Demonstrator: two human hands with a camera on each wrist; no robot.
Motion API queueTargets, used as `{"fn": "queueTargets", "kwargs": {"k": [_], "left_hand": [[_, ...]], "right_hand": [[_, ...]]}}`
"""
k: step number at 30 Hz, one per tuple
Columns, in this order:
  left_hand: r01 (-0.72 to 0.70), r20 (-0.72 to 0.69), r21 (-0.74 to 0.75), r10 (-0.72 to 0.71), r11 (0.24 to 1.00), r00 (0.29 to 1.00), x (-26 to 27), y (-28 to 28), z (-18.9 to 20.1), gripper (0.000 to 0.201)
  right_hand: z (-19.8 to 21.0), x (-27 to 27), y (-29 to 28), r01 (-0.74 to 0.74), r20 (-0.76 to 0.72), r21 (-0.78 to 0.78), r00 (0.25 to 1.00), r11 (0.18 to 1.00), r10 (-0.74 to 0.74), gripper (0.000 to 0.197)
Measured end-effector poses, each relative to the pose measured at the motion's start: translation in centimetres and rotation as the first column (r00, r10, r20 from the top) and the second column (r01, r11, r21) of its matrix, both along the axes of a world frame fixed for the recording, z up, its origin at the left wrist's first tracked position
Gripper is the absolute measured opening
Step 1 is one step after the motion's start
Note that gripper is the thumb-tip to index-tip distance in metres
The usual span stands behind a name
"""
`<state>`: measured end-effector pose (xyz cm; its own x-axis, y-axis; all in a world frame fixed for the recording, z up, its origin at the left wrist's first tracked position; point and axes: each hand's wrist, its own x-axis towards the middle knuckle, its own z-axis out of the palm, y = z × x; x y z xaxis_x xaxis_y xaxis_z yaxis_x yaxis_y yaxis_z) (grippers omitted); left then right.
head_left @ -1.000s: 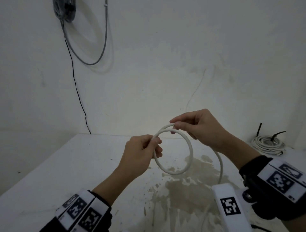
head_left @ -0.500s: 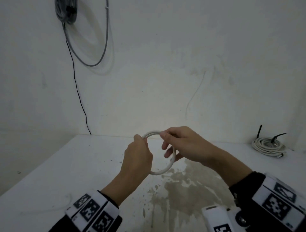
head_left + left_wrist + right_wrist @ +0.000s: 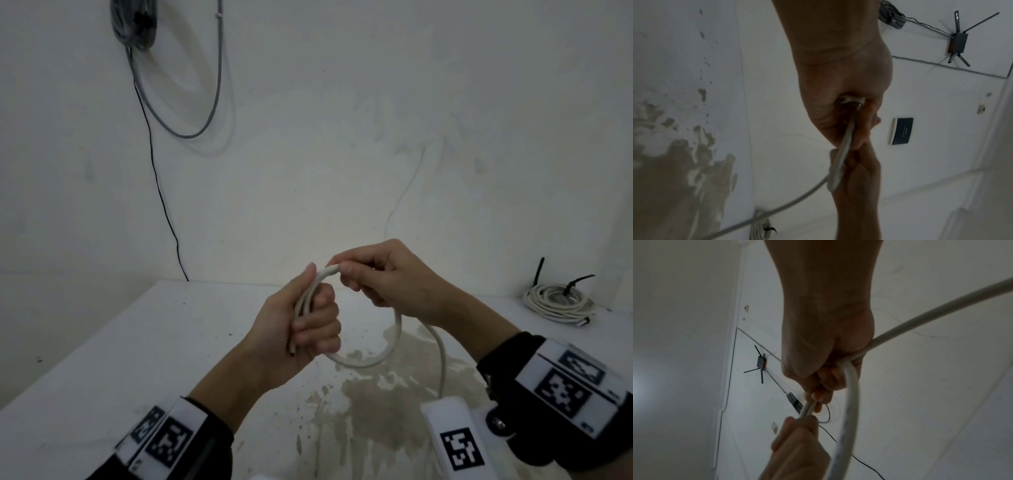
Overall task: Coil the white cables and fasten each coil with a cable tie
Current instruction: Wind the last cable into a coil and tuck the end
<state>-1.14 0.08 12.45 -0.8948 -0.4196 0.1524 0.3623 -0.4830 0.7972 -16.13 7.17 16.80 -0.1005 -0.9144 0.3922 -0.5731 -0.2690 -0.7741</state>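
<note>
We hold the white cable (image 3: 383, 356) above the desk (image 3: 137, 342): left hand (image 3: 301, 329) grip clamped on the stacked loops, right hand (image 3: 390, 277) pinching the new turn at 12 o'clock. Judgement: lay each turn flush and equal-sized; feed slack from 5 o'clock untwisted.

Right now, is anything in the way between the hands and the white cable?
No. Both hands already hold it: the left hand grips the gathered loops of the white cable, and the right hand pinches the top of the loop. Nothing visible sits between them.
</note>
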Motion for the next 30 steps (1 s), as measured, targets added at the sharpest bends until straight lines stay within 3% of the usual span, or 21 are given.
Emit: {"fn": "queueTargets", "kwargs": {"k": [4, 7, 10, 14, 16, 17, 20, 22, 24, 27, 30], "left_hand": [[-0.185, -0.106, 0.123, 0.198, 0.975, 0.974, -0.3, -0.7, 0.9, 0.053], [-0.293, -0.219, 0.249, 0.349, 0.923, 0.911, 0.4, -2.3, 2.0, 0.057], [-0.349, -0.295, 0.38, 0.47, 0.857, 0.832, 2.1, -4.2, 2.8, 0.055], [-0.462, -0.286, 0.417, 0.596, 0.783, 0.75, 2.4, -4.8, 2.8, 0.047], [-0.519, -0.287, 0.418, 0.651, 0.745, 0.703, 1.9, -4.7, 2.5, 0.044], [-0.556, -0.285, 0.404, 0.677, 0.726, 0.678, 1.6, -4.7, 2.4, 0.042], [-0.705, -0.257, 0.225, 0.739, 0.673, 0.623, 1.0, -4.6, 1.8, 0.036], [-0.784, -0.242, -0.054, 0.754, 0.618, 0.611, 0.7, -4.0, 1.1, 0.032], [-0.755, -0.248, -0.43, 0.739, 0.495, 0.626, 0.4, -3.0, 0.0, 0.031], [-0.555, -0.216, -0.793, 0.736, 0.251, 0.641, 0.3, -1.8, -1.4, 0.034], [-0.425, -0.248, -0.905, 0.786, 0.021, 0.566, 0.3, -2.5, -1.6, 0.034]], "right_hand": [[-1.7, -0.2, -1.0, 0.128, -0.085, -0.027, 0.988, 0.991, -0.13, 0.033], [-3.6, -1.2, -0.6, 0.139, 0.028, 0.077, 0.99, 0.987, -0.141, 0.051], [-5.4, -2.5, 0.0, 0.152, 0.002, 0.131, 0.988, 0.98, -0.154, 0.036], [-6.2, -2.5, -0.4, 0.217, -0.255, 0.148, 0.951, 0.965, -0.174, 0.021], [-6.0, -2.0, -0.8, 0.252, -0.503, 0.124, 0.85, 0.96, -0.159, 0.024], [-6.0, -1.7, -0.9, 0.277, -0.644, 0.118, 0.753, 0.954, -0.139, 0.031], [-5.9, -0.3, -1.1, 0.275, -0.897, -0.012, 0.423, 0.961, -0.132, 0.044], [-5.2, 0.9, -1.2, 0.116, -0.928, -0.155, 0.325, 0.981, -0.185, 0.041], [-4.5, 1.6, -1.4, -0.059, -0.931, -0.284, 0.256, 0.957, -0.26, 0.032], [-3.1, 2.1, -1.6, -0.243, -0.903, -0.411, 0.242, 0.879, -0.355, 0.019], [-2.5, 2.2, -1.4, -0.201, -0.862, -0.447, 0.355, 0.871, -0.361, 0.022]]}}
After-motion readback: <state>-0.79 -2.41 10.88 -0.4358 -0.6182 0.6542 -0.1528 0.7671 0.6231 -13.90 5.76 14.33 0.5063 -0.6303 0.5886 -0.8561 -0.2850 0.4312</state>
